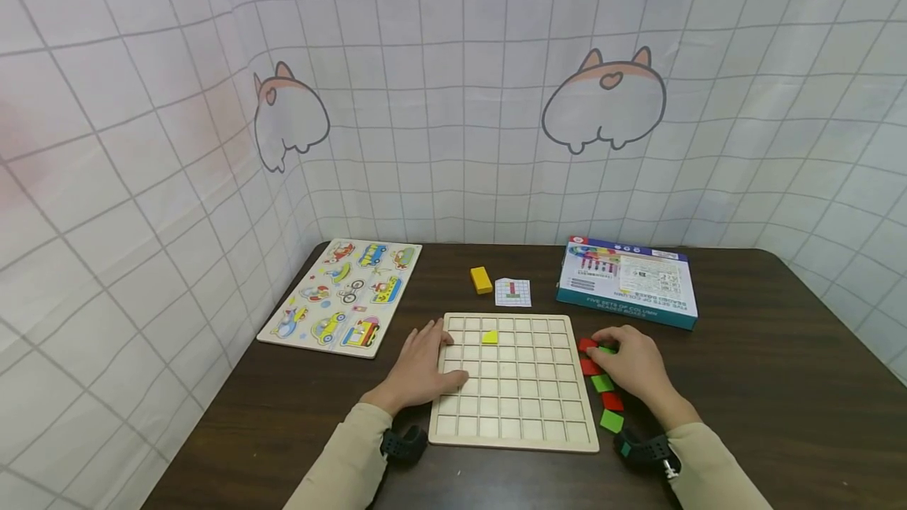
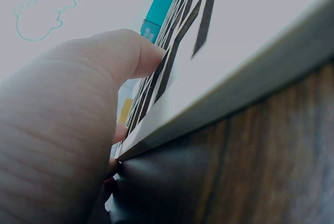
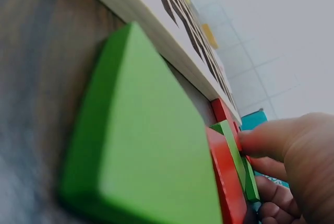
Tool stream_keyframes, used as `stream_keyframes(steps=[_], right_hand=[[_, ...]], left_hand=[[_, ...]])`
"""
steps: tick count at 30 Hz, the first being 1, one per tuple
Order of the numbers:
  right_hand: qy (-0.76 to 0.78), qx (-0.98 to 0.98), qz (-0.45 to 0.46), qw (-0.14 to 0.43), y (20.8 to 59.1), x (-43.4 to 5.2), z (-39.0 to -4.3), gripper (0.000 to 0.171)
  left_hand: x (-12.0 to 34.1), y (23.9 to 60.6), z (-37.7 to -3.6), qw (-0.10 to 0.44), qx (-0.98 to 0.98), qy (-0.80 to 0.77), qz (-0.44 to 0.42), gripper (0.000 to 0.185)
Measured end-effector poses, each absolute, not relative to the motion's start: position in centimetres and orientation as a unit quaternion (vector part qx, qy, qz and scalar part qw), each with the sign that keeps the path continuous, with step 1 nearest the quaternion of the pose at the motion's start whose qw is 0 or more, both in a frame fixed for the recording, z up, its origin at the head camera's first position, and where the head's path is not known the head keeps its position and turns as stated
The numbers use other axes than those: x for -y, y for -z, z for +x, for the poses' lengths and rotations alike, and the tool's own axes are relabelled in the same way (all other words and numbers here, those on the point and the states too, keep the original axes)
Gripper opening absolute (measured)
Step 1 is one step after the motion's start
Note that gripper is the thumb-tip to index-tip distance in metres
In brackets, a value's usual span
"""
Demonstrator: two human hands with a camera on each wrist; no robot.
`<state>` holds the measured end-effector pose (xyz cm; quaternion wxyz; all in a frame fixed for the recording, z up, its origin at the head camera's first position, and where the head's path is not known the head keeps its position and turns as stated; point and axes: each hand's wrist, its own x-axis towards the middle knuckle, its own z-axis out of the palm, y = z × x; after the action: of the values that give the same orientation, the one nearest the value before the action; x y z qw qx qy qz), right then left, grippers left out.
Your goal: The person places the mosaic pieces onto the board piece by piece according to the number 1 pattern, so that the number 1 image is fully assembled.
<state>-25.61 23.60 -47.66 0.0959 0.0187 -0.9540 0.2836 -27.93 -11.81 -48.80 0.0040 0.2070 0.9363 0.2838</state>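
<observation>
While the left hand (image 1: 420, 368) lies flat with straight fingers on the 9 o'clock edge of the wooden grid board (image 1: 513, 415), its grip holds nothing. At the board's 3 o'clock side the right hand (image 1: 633, 362) curls its fingers over the red and green tiles (image 1: 606, 400) lined up on the tabletop (image 1: 765, 384), thumb and fingertips pinching one at the far end of the row. One yellow tile (image 1: 490, 337) sits in the board's upper cells. At 12 o'clock lie a yellow block (image 1: 481, 279), a pattern card (image 1: 513, 292) and a blue box (image 1: 627, 280); a vehicle puzzle (image 1: 343, 295) lies at 10 o'clock.
</observation>
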Motion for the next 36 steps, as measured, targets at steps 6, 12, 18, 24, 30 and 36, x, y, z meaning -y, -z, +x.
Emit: stream_keyframes(steps=[6,12,18,24,30,36], right_hand=[[-0.276,0.956,0.014,0.096,47.63,-23.53,-25.66,0.03],[-0.278,0.955,0.013,0.103,47.74,-23.52,-25.85,0.03],[-0.28,0.954,0.006,0.111,47.67,-23.66,-25.8,0.03],[-0.298,0.945,-0.011,0.138,47.61,-23.7,-25.6,0.03],[-0.307,0.938,-0.004,0.162,47.76,-23.51,-25.6,0.03],[-0.308,0.935,0.018,0.172,47.63,-23.28,-25.71,0.032]], left_hand=[[11.83,48.73,-27.88,0.005,-0.936,-0.285,0.205,0.055],[11.82,48.65,-27.92,0.001,-0.934,-0.29,0.209,0.054],[11.86,48.84,-27.99,-0.001,-0.934,-0.287,0.211,0.054],[11.84,48.99,-27.72,0.0,-0.934,-0.288,0.21,0.054],[11.86,48.93,-27.5,-0.001,-0.934,-0.289,0.211,0.054],[11.89,48.78,-27.71,-0.002,-0.933,-0.29,0.213,0.054]])
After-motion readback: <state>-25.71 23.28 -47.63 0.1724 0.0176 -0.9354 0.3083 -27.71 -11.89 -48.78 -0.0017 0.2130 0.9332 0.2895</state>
